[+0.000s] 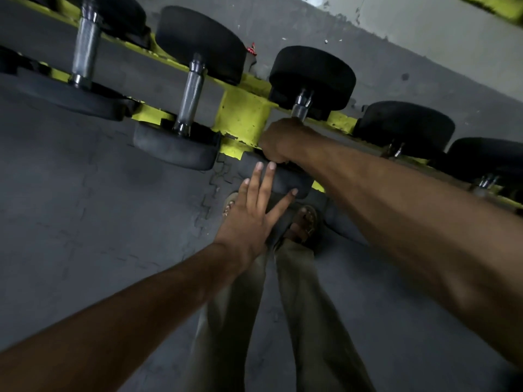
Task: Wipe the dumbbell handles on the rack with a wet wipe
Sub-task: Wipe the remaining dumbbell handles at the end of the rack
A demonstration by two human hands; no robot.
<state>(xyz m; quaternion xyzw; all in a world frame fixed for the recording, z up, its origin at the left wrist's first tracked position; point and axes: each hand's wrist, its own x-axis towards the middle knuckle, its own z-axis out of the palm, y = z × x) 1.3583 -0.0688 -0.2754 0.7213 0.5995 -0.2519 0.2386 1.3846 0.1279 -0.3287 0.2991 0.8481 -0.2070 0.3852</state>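
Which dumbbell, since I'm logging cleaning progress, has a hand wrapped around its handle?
The third dumbbell from the left: the right hand grips its handle, while the others' visible handles are bare.

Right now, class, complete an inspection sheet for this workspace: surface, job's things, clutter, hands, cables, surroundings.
Surface: grey matted floor; yellow rack.
Job's things: dumbbells lie across the rack; two handles bare at left; wet wipe not visible.
Clutter: small red object behind the rack.
Hands: right hand grips one dumbbell handle; left hand, fingers straight, touches that dumbbell's near head.
Cables: nothing seen.
Surroundings: grey wall; person's sandalled feet below.
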